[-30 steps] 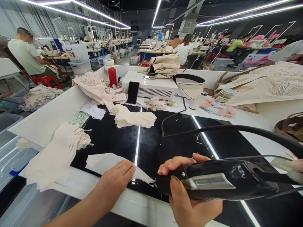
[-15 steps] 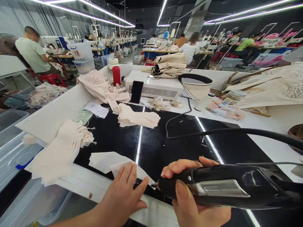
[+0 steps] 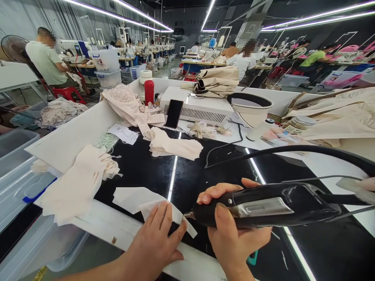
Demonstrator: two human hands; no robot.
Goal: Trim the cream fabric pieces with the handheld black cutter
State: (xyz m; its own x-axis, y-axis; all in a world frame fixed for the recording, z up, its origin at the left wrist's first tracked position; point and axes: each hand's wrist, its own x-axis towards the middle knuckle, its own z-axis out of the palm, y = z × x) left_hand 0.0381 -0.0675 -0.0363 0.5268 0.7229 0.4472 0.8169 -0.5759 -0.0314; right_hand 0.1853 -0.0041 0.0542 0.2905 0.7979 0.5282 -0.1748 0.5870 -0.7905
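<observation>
My right hand (image 3: 231, 230) is wrapped round a black corded hand tool (image 3: 272, 207) with a metal plate on its side; its small tip points left at a pale fabric piece (image 3: 140, 199). That piece lies on the black worktop (image 3: 187, 175) near the front edge. My left hand (image 3: 155, 242) lies flat, fingers spread, pressing the near end of the fabric piece just left of the tool tip. The tool's thick black cable (image 3: 307, 150) arcs away to the right.
A heap of cut cream pieces (image 3: 79, 183) lies at the left, another stack (image 3: 175, 146) mid-table. Behind stand a white box unit (image 3: 202, 107) with a phone (image 3: 174, 113) leaning on it, a red flask (image 3: 149, 91), a bowl (image 3: 249, 107). Other people sit at benches beyond.
My left hand went from curled on the fabric to flat with fingers spread. The tool rose slightly and its tip now sits over the strip's edge. The view shifted a little.
</observation>
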